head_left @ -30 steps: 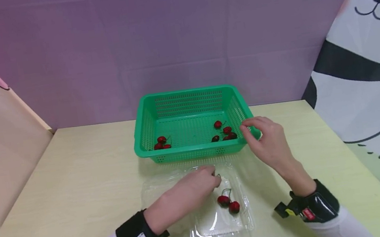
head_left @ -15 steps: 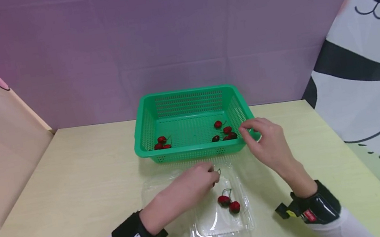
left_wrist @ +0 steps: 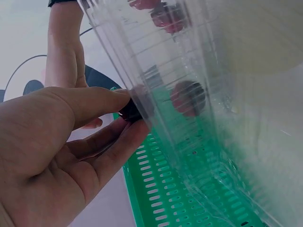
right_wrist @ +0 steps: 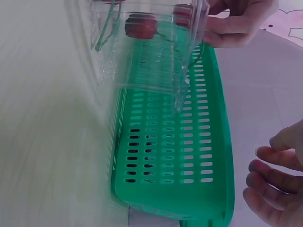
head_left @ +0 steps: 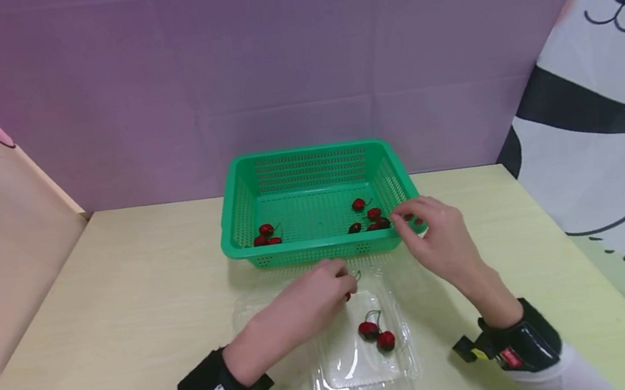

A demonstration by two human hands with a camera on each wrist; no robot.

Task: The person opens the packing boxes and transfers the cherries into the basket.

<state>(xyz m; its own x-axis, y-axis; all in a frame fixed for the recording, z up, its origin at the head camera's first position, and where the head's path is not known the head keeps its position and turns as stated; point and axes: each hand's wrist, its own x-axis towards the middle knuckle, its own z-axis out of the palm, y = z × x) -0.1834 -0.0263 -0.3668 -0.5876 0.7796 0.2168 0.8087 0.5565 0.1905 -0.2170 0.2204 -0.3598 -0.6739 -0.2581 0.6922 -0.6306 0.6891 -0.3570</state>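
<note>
My left hand (head_left: 310, 300) pinches a dark red cherry (left_wrist: 130, 109) between thumb and fingers, at the far part of a clear plastic clamshell box (head_left: 346, 379). The cherry's green stem sticks out past the fingertips in the head view. Two stemmed cherries (head_left: 377, 335) lie in the box; through its wall the left wrist view shows another cherry (left_wrist: 188, 98) close by. My right hand (head_left: 442, 236) hovers at the near right corner of the green basket (head_left: 320, 243). Its fingers are loosely bent, and the right wrist view shows nothing between them.
Inside the basket, several cherries (head_left: 374, 213) lie at the right and a smaller cluster of cherries (head_left: 266, 230) at the left. The basket stands near the back of the pale wooden table (head_left: 146, 301), before a purple cloth backdrop (head_left: 281, 65). A panda print hangs at the right.
My left hand has drawn slightly back, left and toward the basket, with the cherry and its stem. My right hand has shifted a little left and down. The cherries in box and basket have not moved.
</note>
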